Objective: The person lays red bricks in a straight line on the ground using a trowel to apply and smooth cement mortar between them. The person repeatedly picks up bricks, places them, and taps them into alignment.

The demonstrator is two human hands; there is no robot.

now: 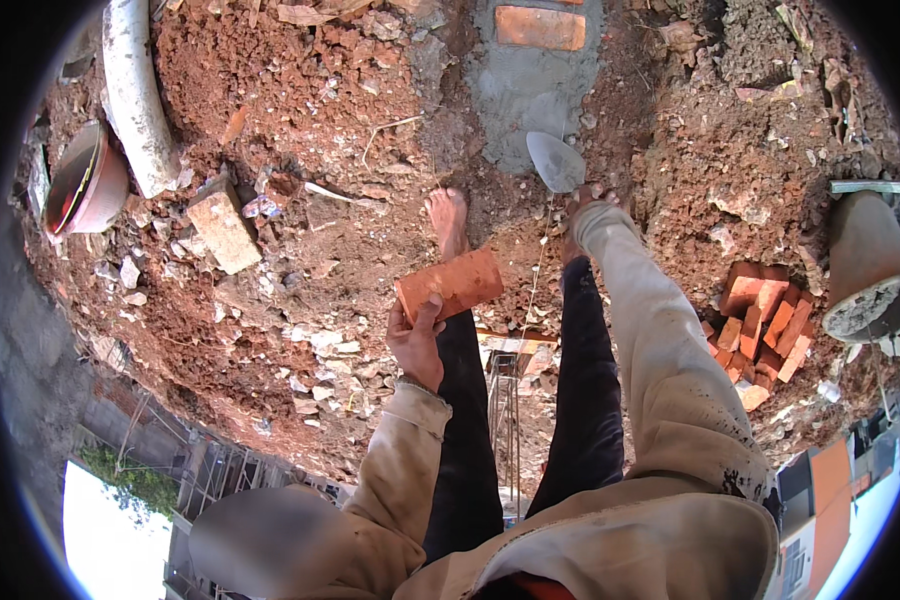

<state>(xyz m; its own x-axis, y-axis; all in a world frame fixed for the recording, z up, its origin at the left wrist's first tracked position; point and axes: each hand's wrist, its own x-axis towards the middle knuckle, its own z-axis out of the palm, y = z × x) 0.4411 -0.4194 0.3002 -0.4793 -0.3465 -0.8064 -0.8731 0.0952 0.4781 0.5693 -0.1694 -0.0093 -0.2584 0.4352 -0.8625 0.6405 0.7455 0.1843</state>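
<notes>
A red clay brick [460, 283] is in my left hand [417, 350], gripped at its near left edge with the thumb on top, held in front of my left leg. My right hand [597, 194] reaches far forward, closed round the handle of a trowel [556, 163]; the handle itself is mostly hidden. The trowel's grey, pointed blade is over the near end of a wet mortar bed [515, 85]. Across that bed lies a brick [540, 28], with part of another beyond it. A thin string [536, 275] runs from near the blade back between my legs.
Several bricks lie heaped [765, 325] at the right, beside a mortar-stained bucket [870, 255]. At the left are a white pipe [138, 95], a tilted bucket [95, 185] and a loose block [224, 228]. Steel rebar [504, 400] stands between my legs; rubble covers the soil.
</notes>
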